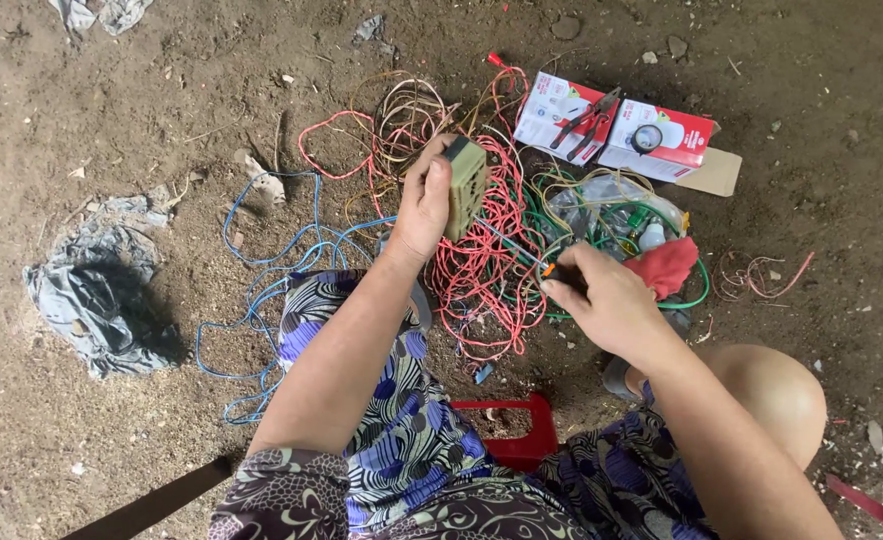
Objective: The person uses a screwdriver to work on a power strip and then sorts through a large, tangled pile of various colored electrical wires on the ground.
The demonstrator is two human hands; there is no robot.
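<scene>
1. Left hand [424, 205] grips a greenish switch box [466, 187], raised over the wire pile, face turned toward right side.
2. Right hand [607, 300] is clenched on an orange-handled screwdriver [552, 270]; thin shaft points up-left toward the box, tip near it, contact unclear.
3. Progress judgement: box is up and tool is aimed, so work on the box looks early or mid; no wire visibly joined to it yet.
4. Left over: red wires [487, 260], blue wire [262, 260], green wires [562, 215] lie tangled on the dirt floor [112, 120].
5. Pliers [587, 122] sit untouched on red-white cartons [662, 140], well apart.
</scene>
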